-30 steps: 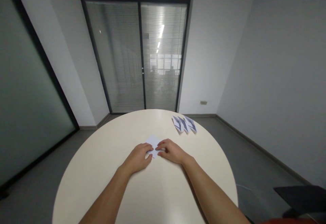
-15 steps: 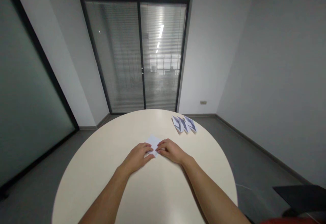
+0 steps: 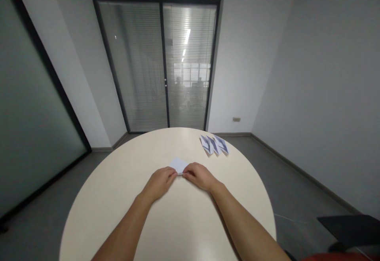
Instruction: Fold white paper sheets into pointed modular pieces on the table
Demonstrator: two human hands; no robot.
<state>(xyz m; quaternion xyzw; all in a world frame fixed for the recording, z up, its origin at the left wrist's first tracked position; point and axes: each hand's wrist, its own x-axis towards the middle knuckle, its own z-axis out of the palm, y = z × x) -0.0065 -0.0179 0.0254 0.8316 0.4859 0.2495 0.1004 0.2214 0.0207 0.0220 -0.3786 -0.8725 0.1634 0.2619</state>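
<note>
A small sheet of white paper (image 3: 178,164) lies on the round table between my hands, its near edge folded up. My left hand (image 3: 162,181) pinches the left end of that fold, thumb against fingers. At the right end, my right hand (image 3: 199,175) grips the same edge between thumb and fingertips. The paper's corners under my fingers are hidden. Farther back on the right, several folded paper pieces (image 3: 214,145) with bluish shaded faces rest in an overlapping row, apart from both hands.
The cream round table (image 3: 124,189) reaches from my forearms toward a glass door with blinds (image 3: 190,67). A black chair part (image 3: 353,229) stands at the lower right. A frosted glass panel (image 3: 32,114) is on the left.
The near corner of the paper, which pointed toward me, has been folded up into a straight edge. My left fingers have closed into a pinch on it; my right hand has barely moved.
</note>
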